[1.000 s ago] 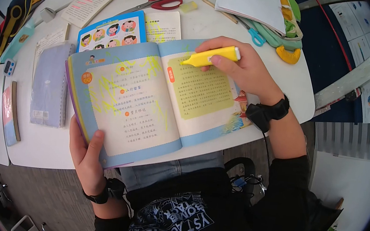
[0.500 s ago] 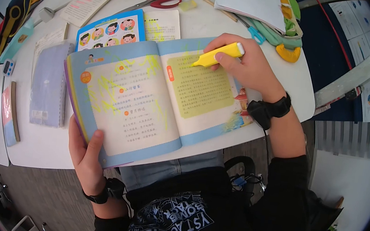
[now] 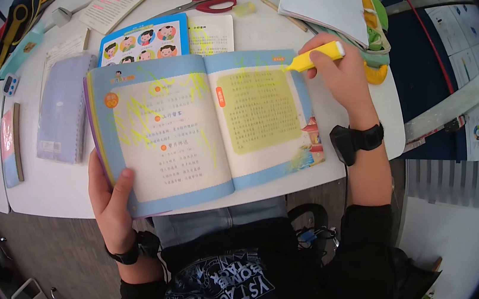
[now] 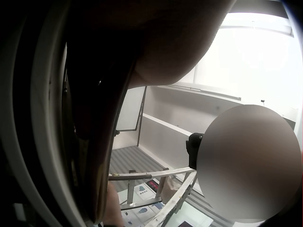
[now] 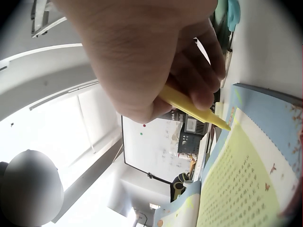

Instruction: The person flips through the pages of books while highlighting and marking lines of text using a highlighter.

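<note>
Highlighter (image 3: 326,54), yellow, sits pinched between the thumb and fingers of the right hand (image 3: 347,76); its tip is at the upper right of the open book (image 3: 218,124), between one and two o'clock from its middle. Whether it touches the paper I cannot tell. Between seven and eight o'clock, the left hand (image 3: 113,203) grips the book's edge, thumb on the page. Around, on the worktop (image 3: 383,122): a cartoon booklet (image 3: 137,36) at eleven, partly covered, scissors (image 3: 212,4) at twelve, white sheets (image 3: 325,7) at one, a pale blue folder (image 3: 65,107) at nine.
</note>
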Demonstrator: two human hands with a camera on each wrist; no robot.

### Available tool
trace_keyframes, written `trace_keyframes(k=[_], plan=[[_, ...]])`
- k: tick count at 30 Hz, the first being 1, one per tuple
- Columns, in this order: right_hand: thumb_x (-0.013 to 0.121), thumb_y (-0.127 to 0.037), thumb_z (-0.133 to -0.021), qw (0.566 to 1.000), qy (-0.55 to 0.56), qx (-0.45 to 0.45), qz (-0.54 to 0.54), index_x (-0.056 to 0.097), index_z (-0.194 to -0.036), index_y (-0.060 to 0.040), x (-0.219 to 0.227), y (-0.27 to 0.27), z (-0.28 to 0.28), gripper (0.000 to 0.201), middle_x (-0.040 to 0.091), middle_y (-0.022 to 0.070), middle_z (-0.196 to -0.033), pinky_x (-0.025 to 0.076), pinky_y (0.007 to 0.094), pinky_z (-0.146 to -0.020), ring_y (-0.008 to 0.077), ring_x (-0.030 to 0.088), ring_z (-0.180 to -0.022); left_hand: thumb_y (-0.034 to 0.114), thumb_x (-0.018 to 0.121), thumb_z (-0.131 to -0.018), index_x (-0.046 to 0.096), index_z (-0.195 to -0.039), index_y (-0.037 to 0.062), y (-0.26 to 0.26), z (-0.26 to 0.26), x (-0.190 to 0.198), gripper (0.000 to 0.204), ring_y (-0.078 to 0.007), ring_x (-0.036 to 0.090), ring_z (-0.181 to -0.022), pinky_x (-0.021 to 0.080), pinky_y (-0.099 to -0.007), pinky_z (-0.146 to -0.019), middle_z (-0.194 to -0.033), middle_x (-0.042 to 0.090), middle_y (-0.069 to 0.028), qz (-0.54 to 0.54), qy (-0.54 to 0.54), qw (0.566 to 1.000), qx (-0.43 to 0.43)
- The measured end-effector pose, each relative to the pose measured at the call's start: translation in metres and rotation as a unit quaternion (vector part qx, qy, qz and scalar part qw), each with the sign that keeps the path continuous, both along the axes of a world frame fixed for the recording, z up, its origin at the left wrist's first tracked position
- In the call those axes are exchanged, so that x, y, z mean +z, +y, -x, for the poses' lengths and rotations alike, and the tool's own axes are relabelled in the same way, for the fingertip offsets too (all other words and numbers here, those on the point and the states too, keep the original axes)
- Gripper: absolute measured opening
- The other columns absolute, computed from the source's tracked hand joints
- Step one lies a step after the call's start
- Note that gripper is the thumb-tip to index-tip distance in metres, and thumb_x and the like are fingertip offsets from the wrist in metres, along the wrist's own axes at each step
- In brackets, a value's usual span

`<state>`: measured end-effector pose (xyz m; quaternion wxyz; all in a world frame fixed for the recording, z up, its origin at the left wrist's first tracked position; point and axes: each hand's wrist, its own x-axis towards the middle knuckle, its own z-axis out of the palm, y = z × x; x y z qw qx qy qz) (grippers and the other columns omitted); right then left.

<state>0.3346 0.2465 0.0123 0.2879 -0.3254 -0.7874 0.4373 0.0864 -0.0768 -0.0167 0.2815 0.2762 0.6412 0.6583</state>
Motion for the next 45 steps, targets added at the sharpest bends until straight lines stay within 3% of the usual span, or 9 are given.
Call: trace_keyframes(k=[7,10,13,15,34,36,39,42,45], plan=[[0.067,-0.015,-0.102,0.988,0.105,0.010,-0.111,0.072,-0.118,-0.0053,-0.003,-0.009,0.015,0.020,0.072,0.0054,-0.112,0.053,0.0251,-0.089,0.0108,0.069,-0.097,0.004,0.060,-0.100,0.044,-0.150,-0.0078,-0.002,-0.001,0.001,0.054,-0.0186,0.054,-0.125,0.039,-0.0320,-0.111,-0.140,0.060,-0.0133,0.017,-0.007,1.000,0.011],[0.069,-0.020,-0.103,0.964,0.058,0.037,-0.258,0.073,-0.122,-0.0065,-0.007,-0.004,0.013,0.024,0.073,0.0055,-0.114,0.053,0.0254,-0.092,0.0120,0.070,-0.100,0.005,0.061,-0.100,0.043,-0.151,-0.0080,-0.001,0.001,0.000,0.055,-0.0191,0.054,-0.125,0.039,-0.0324,-0.111,-0.140,0.060,-0.0134,0.014,-0.004,1.000,0.011],[0.070,-0.024,-0.103,0.985,0.081,0.083,-0.128,0.074,-0.122,-0.0070,-0.004,-0.005,0.010,0.026,0.074,0.0057,-0.115,0.054,0.0250,-0.088,0.0111,0.069,-0.094,0.006,0.060,-0.100,0.042,-0.152,-0.0081,-0.001,0.000,-0.003,0.057,-0.0195,0.054,-0.126,0.039,-0.0327,-0.112,-0.140,0.060,-0.0136,0.016,0.005,1.000,0.021],[0.070,-0.027,-0.104,0.984,0.072,0.154,0.052,0.075,-0.120,-0.0062,0.003,-0.006,0.004,0.027,0.074,0.0048,-0.112,0.054,0.0236,-0.081,0.0094,0.066,-0.086,0.006,0.060,-0.100,0.042,-0.153,-0.0082,-0.001,-0.001,-0.003,0.057,-0.0196,0.054,-0.126,0.038,-0.0328,-0.112,-0.140,0.060,-0.0138,0.018,0.011,0.999,0.025],[0.061,-0.030,-0.108,0.978,0.035,0.202,0.041,0.074,-0.115,-0.0067,-0.002,-0.015,0.012,0.028,0.072,0.0033,-0.107,0.052,0.0234,-0.077,0.0094,0.063,-0.089,0.006,0.061,-0.100,0.042,-0.152,-0.0080,-0.001,-0.002,0.002,0.057,-0.0187,0.055,-0.124,0.039,-0.0316,-0.110,-0.138,0.060,-0.0136,0.026,0.015,0.999,0.013],[0.065,-0.026,-0.106,0.990,0.050,0.110,0.072,0.072,-0.113,-0.0077,0.001,-0.019,0.015,0.021,0.070,0.0008,-0.103,0.048,0.0211,-0.071,0.0065,0.059,-0.084,0.007,0.061,-0.100,0.042,-0.152,-0.0080,-0.002,-0.001,0.001,0.057,-0.0187,0.055,-0.124,0.039,-0.0316,-0.110,-0.138,0.060,-0.0136,0.023,0.015,1.000,0.009],[0.068,-0.020,-0.103,0.992,0.082,0.095,0.006,0.070,-0.110,-0.0084,-0.006,-0.013,0.013,0.013,0.066,-0.0021,-0.098,0.042,0.0195,-0.066,0.0040,0.054,-0.079,0.008,0.061,-0.101,0.043,-0.151,-0.0079,0.000,-0.004,-0.001,0.056,-0.0187,0.055,-0.123,0.039,-0.0315,-0.110,-0.137,0.060,-0.0134,0.020,0.015,0.999,0.022],[0.076,-0.015,-0.098,0.992,0.090,0.087,-0.001,0.071,-0.109,-0.0060,-0.004,-0.013,0.010,0.016,0.069,0.0019,-0.099,0.051,0.0216,-0.076,0.0079,0.065,-0.088,0.007,0.060,-0.101,0.043,-0.151,-0.0078,0.000,-0.004,-0.002,0.056,-0.0186,0.055,-0.123,0.039,-0.0315,-0.110,-0.137,0.060,-0.0131,0.022,0.015,0.999,0.029],[0.075,-0.016,-0.099,0.990,0.110,0.084,0.038,0.071,-0.111,-0.0062,-0.003,-0.013,0.010,0.016,0.069,0.0013,-0.099,0.051,0.0212,-0.076,0.0081,0.064,-0.088,0.007,0.061,-0.101,0.043,-0.151,-0.0079,-0.002,-0.002,0.000,0.056,-0.0185,0.055,-0.123,0.039,-0.0314,-0.110,-0.137,0.060,-0.0129,0.024,0.022,0.999,0.016]])
